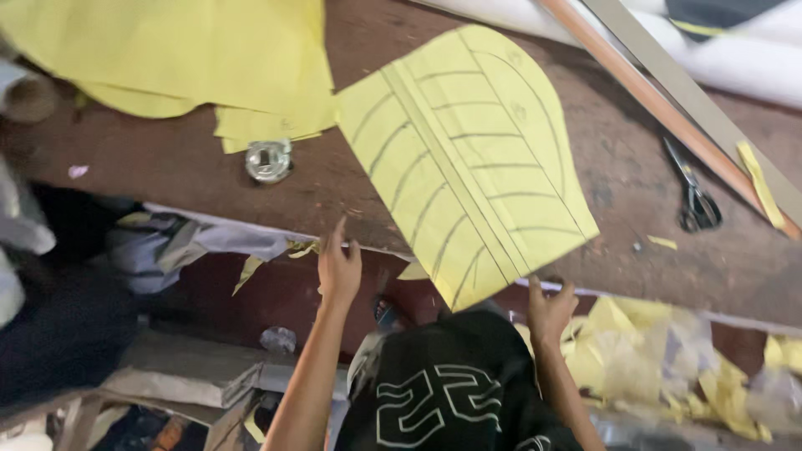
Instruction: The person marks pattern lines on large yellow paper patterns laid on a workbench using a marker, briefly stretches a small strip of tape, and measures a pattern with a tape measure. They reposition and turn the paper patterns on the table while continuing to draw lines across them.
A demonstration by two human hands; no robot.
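A large yellow paper pattern (468,159), leaf-shaped with pencilled curved lines and a straight centre band, lies on the brown table (175,171). Its lower corner hangs over the table's front edge. My left hand (338,269) is raised at that edge, left of the pattern, fingers spread and holding nothing. Just below the pattern's lower right edge is my right hand (549,311), with its fingertips at the table edge. It grips nothing that I can see. My black printed shirt (455,388) fills the space between my arms.
More yellow sheets (192,58) are stacked at the back left, with a small round metal object (269,160) beside them. Black scissors (693,196) lie at right near long straight rulers (668,92). Yellow paper scraps (677,359) are piled below the table edge, and crumpled cloth (184,246) lies at left.
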